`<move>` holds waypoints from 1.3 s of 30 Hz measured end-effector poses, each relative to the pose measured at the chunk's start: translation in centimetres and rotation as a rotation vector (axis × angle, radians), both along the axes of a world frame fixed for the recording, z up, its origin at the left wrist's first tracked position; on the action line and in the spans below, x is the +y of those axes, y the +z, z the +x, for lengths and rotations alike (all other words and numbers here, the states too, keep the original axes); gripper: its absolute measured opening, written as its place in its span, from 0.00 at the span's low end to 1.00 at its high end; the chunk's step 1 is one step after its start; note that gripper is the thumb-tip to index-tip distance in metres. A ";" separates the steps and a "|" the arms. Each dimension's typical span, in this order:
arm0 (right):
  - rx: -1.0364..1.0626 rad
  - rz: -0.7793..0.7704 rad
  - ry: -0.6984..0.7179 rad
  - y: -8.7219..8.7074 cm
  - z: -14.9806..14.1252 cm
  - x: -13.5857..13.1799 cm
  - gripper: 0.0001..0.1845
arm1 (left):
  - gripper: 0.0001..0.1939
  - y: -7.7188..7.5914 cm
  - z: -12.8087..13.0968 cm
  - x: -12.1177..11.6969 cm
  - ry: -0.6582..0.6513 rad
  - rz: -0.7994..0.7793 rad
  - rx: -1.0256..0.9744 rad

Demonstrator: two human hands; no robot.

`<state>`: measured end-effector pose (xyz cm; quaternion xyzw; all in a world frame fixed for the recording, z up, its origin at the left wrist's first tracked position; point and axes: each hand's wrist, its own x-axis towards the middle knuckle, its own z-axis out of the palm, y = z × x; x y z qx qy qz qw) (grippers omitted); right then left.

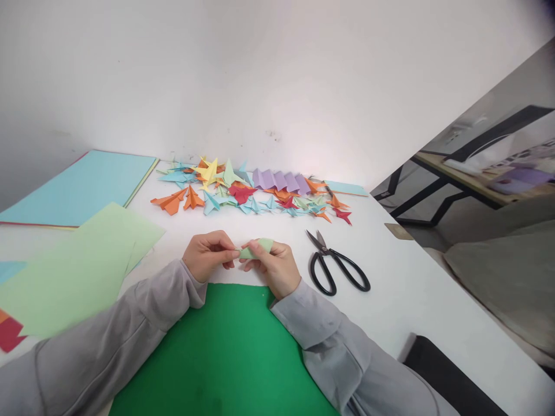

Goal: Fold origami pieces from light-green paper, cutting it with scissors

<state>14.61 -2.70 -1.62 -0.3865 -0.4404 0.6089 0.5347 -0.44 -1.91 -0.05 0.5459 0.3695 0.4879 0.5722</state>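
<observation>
The folded piece (pixel 267 244) is matt paper; the scissors (pixel 325 252) have metal blades (pixel 314 240) and smooth handles (pixel 367 284); the sleeves (pixel 160 300) are matt cloth.

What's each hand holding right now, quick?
Left hand: closed, pinching one end of the small pale green paper.
Right hand: closed, holding the same paper.
</observation>
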 end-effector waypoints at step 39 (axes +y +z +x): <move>-0.035 0.012 0.073 0.0 0.3 -0.1 0.19 | 0.11 0.0 -0.1 -0.1 -0.063 -0.040 0.045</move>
